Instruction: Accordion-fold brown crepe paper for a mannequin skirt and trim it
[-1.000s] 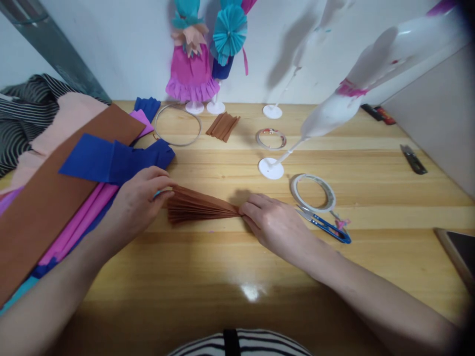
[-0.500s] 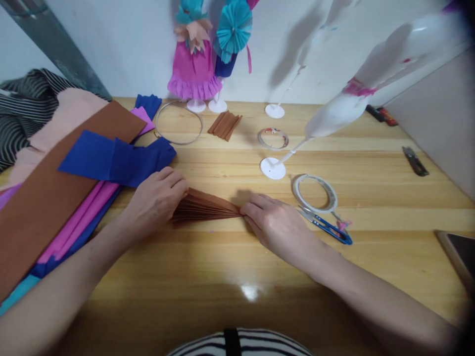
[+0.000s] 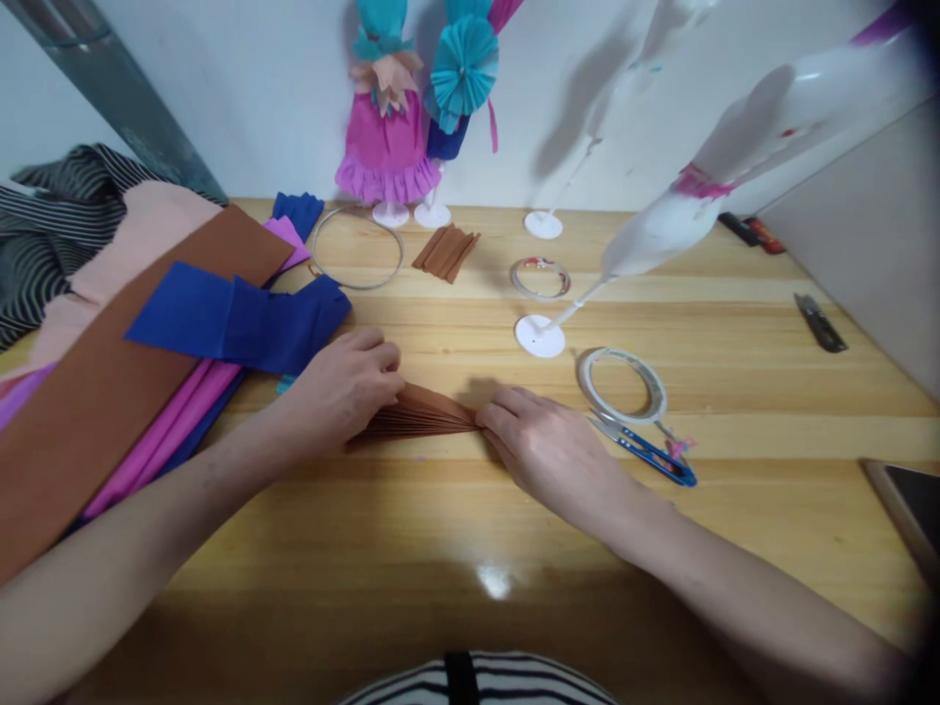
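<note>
A pleated strip of brown crepe paper [image 3: 430, 413] stretches between my two hands just above the table. Its folds pinch together at the right end and fan out toward the left. My right hand [image 3: 533, 441] is closed on the gathered end. My left hand [image 3: 351, 384] grips the wider, fanned end, with its fingers curled over the folds. Close beyond the left hand lies a folded blue crepe paper piece [image 3: 242, 318]. Blue-handled thread snips [image 3: 650, 455] and a roll of tape [image 3: 624, 385] lie to the right of my right hand.
Crepe paper sheets, a brown one [image 3: 132, 382] on top, cover the left side. Behind are a wire ring [image 3: 357, 286], a small pleated brown piece [image 3: 446, 254], dressed figures on stands [image 3: 386, 147] and a tilted balloon stand [image 3: 540, 336]. A cutter [image 3: 821, 323] lies right.
My left hand has slid to the right along the brown crepe paper, covering more of it. My right hand keeps its hold in nearly the same place.
</note>
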`<state>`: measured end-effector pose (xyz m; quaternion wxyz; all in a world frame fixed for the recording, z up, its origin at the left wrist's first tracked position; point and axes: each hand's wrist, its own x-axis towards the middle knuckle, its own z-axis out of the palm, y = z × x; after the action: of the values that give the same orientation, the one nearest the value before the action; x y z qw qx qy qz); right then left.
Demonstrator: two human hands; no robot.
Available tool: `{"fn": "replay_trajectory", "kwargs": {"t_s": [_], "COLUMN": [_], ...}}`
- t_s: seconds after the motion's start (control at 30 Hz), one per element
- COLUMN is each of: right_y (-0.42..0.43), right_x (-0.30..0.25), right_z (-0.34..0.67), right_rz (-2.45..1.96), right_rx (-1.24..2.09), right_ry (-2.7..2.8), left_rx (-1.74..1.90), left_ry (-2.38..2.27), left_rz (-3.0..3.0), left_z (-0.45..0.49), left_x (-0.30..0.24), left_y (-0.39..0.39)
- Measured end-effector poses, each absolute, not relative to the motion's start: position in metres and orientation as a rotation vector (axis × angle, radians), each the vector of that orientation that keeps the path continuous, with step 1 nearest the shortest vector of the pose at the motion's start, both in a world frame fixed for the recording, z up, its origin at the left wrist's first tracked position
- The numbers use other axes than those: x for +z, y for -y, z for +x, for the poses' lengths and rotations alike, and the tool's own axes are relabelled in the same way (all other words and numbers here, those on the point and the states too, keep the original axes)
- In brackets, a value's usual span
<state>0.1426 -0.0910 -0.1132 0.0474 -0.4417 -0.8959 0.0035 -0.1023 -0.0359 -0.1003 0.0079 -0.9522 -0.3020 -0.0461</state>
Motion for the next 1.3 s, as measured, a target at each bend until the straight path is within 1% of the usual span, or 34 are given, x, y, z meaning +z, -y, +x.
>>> {"fn": "replay_trajectory", "kwargs": {"t_s": [0.33, 0.4, 0.47, 0.57, 0.73, 1.0, 1.3], "right_y": [0.091, 0.091, 0.091, 0.091, 0.091, 0.091, 0.091], "right_x": [-0.113, -0.112, -0.112, -0.112, -0.113, -0.111, -0.113], "right_z": [0.142, 0.143, 0.143, 0.143, 0.142, 0.142, 0.142], "right_rz": [-1.343, -1.34, -1.338, -1.339, -1.328, -1.342, -1.342], "right_rx": [0.025, 0.026, 0.025, 0.023, 0.026, 0.039, 0.018], "right_ry": [2.724, 2.726, 2.731, 2.733, 2.721, 2.726, 2.719], "left_rx": [-0.059, -0.141, -0.314, -0.515, -0.336, -0.156, -0.158], "left_ry": [1.015, 1.123, 1.24, 1.286, 1.173, 1.32, 1.214], "left_rz": [-2.991, -2.976, -2.969, -3.022, -3.056, -2.952, -3.016], "left_z": [-0.104, -0.11, -0.114, -0.114, -0.105, -0.099, -0.087], "left_x": [-0.094, -0.09, -0.085, -0.082, -0.091, -0.102, -0.112], "left_y": [0.037, 0.037, 0.04, 0.054, 0.077, 0.073, 0.072]}}
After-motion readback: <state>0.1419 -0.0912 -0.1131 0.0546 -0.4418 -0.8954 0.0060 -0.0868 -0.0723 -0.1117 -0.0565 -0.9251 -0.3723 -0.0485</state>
